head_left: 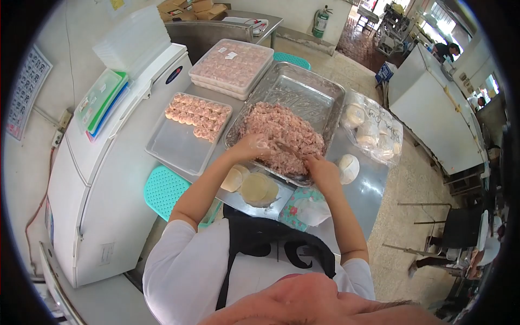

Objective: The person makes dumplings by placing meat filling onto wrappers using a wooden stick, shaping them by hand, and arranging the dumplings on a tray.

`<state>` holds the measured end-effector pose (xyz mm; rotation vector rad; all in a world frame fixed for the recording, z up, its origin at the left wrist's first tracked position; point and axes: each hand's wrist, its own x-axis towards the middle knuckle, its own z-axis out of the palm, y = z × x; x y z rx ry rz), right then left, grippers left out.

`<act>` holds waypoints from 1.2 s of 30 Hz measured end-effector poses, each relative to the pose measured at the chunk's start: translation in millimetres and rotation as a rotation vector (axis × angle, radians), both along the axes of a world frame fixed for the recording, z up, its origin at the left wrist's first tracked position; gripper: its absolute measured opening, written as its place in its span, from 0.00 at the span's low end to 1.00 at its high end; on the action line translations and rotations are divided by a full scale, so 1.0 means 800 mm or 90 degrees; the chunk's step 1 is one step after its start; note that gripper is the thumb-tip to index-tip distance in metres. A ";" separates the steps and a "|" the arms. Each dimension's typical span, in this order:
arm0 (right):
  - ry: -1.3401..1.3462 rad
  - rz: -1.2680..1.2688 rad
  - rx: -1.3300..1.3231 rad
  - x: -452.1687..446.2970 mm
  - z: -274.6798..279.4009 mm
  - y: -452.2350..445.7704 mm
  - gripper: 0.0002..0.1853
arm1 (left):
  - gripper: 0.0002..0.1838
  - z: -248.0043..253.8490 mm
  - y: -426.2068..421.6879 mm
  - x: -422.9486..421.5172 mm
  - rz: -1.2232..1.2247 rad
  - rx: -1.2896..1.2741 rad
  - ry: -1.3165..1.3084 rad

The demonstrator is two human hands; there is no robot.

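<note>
Head view: the left hand (253,147) touches the ground meat (284,130) in the metal tray (309,89); how its fingers sit, you cannot tell. The right hand (323,171) grips a thin tool (290,150) in the meat.

single head cam, fisheye, on the wearer's head. faces forward and down, close over metal tray (309,95) and table (360,197).

One steel pan (309,89), one open tray (180,142) of dumplings (200,112), two perforated turquoise stool tops (164,190), one plastic bag (385,120), one fire extinguisher (321,23), one wall calendar (27,89).
</note>
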<state>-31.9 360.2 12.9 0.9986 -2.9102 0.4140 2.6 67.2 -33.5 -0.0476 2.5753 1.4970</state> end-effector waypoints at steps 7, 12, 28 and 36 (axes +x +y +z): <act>-0.224 0.036 -0.255 0.013 0.070 0.049 0.15 | 0.35 0.122 0.025 0.042 -0.068 0.046 0.297; -0.197 0.173 -0.321 0.060 0.086 0.003 0.14 | 0.25 0.116 0.020 0.032 -0.271 0.099 0.265; -0.024 0.012 -0.252 0.113 0.169 -0.086 0.11 | 0.21 0.131 -0.081 0.069 -0.127 0.164 0.236; -0.129 0.052 -0.232 0.138 0.118 -0.192 0.13 | 0.26 0.104 -0.183 0.095 -0.045 0.039 0.275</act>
